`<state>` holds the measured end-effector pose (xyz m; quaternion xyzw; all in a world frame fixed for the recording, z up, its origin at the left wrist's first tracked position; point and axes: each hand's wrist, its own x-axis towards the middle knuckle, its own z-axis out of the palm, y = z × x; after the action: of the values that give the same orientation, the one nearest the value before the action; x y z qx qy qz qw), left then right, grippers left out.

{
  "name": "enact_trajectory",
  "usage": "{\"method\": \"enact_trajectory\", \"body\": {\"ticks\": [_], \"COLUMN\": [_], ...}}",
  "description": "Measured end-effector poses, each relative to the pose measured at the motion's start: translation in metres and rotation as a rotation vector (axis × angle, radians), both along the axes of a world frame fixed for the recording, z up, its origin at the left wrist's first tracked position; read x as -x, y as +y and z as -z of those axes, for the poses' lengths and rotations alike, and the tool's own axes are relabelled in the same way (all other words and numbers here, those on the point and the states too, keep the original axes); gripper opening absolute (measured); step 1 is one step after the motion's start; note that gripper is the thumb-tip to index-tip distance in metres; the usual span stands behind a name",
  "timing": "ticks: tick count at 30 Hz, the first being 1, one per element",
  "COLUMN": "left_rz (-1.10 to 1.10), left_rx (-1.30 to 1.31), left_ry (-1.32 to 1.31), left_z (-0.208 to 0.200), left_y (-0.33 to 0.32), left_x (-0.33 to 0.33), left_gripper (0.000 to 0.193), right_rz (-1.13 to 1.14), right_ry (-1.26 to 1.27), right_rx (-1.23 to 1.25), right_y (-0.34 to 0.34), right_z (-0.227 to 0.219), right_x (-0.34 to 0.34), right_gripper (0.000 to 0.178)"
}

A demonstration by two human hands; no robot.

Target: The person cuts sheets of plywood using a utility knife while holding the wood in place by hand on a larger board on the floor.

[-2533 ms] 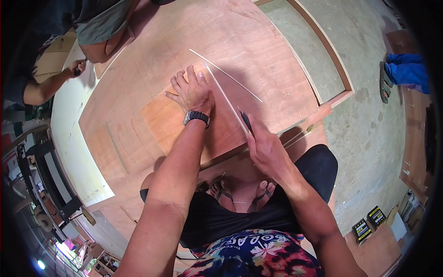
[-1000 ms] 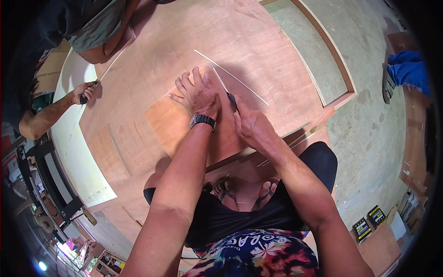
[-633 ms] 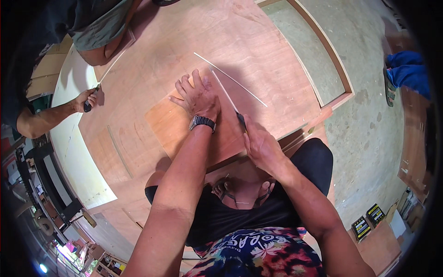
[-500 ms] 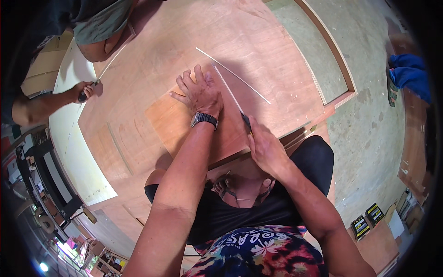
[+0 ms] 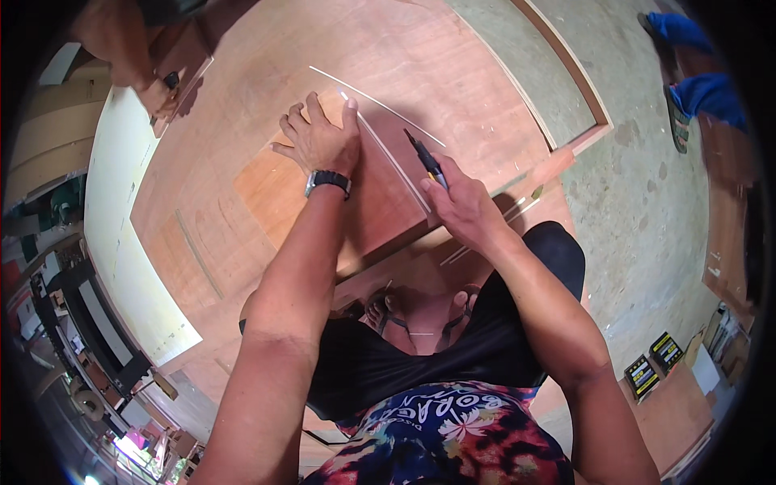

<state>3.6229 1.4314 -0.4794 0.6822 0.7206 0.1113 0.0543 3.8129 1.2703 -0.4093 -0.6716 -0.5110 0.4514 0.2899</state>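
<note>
In the head view, with 12 o'clock at its top edge, your left hand [image 5: 323, 141] lies at 11 o'clock, palm down and fingers spread on an orange-toned plywood panel [image 5: 263, 190], gripping nothing. On that wrist sits a wristwatch [image 5: 330, 183] with a dark band.

Your right hand [image 5: 465, 198], at 2 o'clock, is closed around a black utility knife [image 5: 428, 162] with a yellow detail, its blade pointing to 11 o'clock. You hold that blade between two white strips as seen from above; whether its tip touches wood, you cannot tell here. The nearer strip [image 5: 396, 166] slants from beside your left thumb towards 5 o'clock; the farther strip [image 5: 377, 105] lies beyond it, slanting towards 4 o'clock. All this is on or above a broad plywood sheet [image 5: 485, 105].

Out at 10 o'clock is a co-worker's hand [image 5: 158, 99] beside a dark handle [image 5: 171, 80]. A white panel [image 5: 121, 242] lies at 9, a wooden frame [image 5: 578, 69] at 1 to 2, someone's blue trousers [image 5: 703, 99] at 2, and black-and-yellow boxes [image 5: 643, 376] at 4.
</note>
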Motion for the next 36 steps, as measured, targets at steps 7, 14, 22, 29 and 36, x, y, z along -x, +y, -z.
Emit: {"method": "enact_trajectory", "body": {"ticks": [7, 14, 22, 29, 36], "left_rz": [0.114, 0.234, 0.262, 0.179, -0.535], "left_rx": [0.065, 0.368, 0.548, 0.369, 0.345], "left_ry": [-0.105, -0.092, -0.06, -0.603, -0.39], "left_z": [-0.007, -0.043, -0.077, -0.058, -0.041], "left_y": [-0.002, -0.09, -0.206, -0.194, -0.211], "left_x": [0.021, 0.041, 0.054, 0.103, 0.157], "left_gripper": [0.084, 0.098, 0.117, 0.086, 0.053], "right_rz": [-0.014, -0.093, 0.458, 0.18, -0.176], "right_ry": [-0.208, -0.356, -0.462, -0.357, -0.126], "right_rx": [-0.09, -0.047, 0.082, -0.335, -0.099], "right_y": [-0.008, 0.02, 0.056, 0.058, 0.045], "right_z": [0.043, 0.046, 0.036, 0.043, 0.028], "right_x": [0.012, 0.014, -0.055, -0.023, 0.026], "right_gripper": [0.037, 0.045, 0.042, 0.032, 0.036]}}
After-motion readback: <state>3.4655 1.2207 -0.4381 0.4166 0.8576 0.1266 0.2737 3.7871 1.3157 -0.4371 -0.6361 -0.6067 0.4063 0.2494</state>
